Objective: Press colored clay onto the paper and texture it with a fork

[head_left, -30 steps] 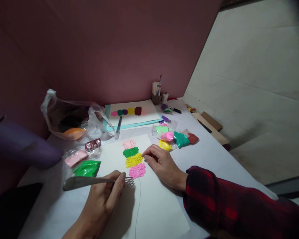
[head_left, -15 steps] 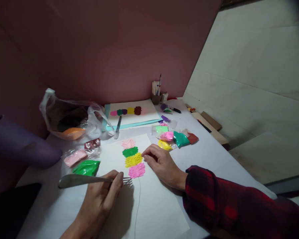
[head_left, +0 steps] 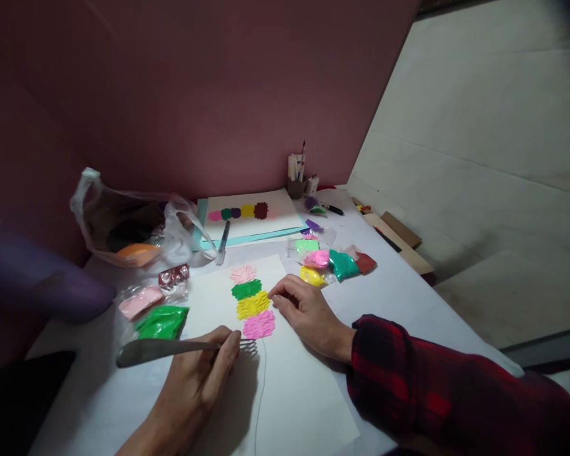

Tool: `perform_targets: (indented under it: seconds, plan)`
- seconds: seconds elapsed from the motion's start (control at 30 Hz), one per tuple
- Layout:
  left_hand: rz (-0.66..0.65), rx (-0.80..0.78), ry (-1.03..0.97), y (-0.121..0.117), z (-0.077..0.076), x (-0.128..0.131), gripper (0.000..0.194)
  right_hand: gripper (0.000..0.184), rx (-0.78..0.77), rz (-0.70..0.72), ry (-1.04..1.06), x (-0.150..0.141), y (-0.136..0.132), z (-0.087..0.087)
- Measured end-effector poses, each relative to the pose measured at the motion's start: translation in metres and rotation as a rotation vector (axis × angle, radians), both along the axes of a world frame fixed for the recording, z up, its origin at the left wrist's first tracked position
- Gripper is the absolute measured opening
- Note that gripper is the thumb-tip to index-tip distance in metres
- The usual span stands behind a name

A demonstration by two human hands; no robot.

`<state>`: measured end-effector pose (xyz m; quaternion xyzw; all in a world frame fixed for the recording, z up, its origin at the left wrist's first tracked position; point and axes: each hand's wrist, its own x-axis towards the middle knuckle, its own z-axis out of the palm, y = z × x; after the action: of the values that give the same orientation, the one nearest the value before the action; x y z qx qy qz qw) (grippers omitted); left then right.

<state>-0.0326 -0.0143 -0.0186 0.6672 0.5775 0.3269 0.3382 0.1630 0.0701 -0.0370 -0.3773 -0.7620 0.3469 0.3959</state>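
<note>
My left hand [head_left: 199, 373] is closed around a metal fork [head_left: 171, 348], its handle pointing left. The fork's tines are just below a pink clay patch [head_left: 259, 324] on a white sheet of paper [head_left: 304, 392]. Above the pink, in a column, come a yellow patch [head_left: 253, 305], a green patch [head_left: 247, 289] and a pale pink patch [head_left: 244, 273], with grooved surfaces. A thin drawn line runs down from the pink patch. My right hand [head_left: 308, 313] rests on the sheet, fingers bent and slightly apart, fingertips beside the yellow patch's right edge.
Clay packets lie on both sides: green [head_left: 162, 323] and pale pink [head_left: 141, 302] at left, teal [head_left: 343, 265] and yellow [head_left: 312, 276] at right. Behind are a plastic bag [head_left: 118, 253], a pen [head_left: 223, 242], another sheet with coloured patches [head_left: 285, 215] and a brush cup [head_left: 296, 187].
The fork and my left hand have shifted slightly right relative to the sheet, with the tines still below the pink patch. My right hand stays beside the yellow patch.
</note>
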Motion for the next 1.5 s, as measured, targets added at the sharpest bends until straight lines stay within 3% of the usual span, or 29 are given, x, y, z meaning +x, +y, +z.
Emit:
perform_targets:
  seconds: [0.7, 1.23, 1.5]
  plan:
    - [0.068, -0.003, 0.059, -0.0025, 0.0078, -0.0054, 0.043, 0.014, 0.005, -0.005, 0.002, -0.0004, 0.0004, -0.0006]
    - [0.068, -0.025, 0.116, 0.0001, 0.0037, -0.0052, 0.044, 0.013, 0.006, -0.005, 0.007, -0.0005, 0.0013, -0.0025]
    - [0.102, 0.111, 0.099, -0.0017, 0.0096, -0.0066, 0.041, 0.012, -0.006, -0.002, -0.002, 0.0008, 0.0006, -0.0013]
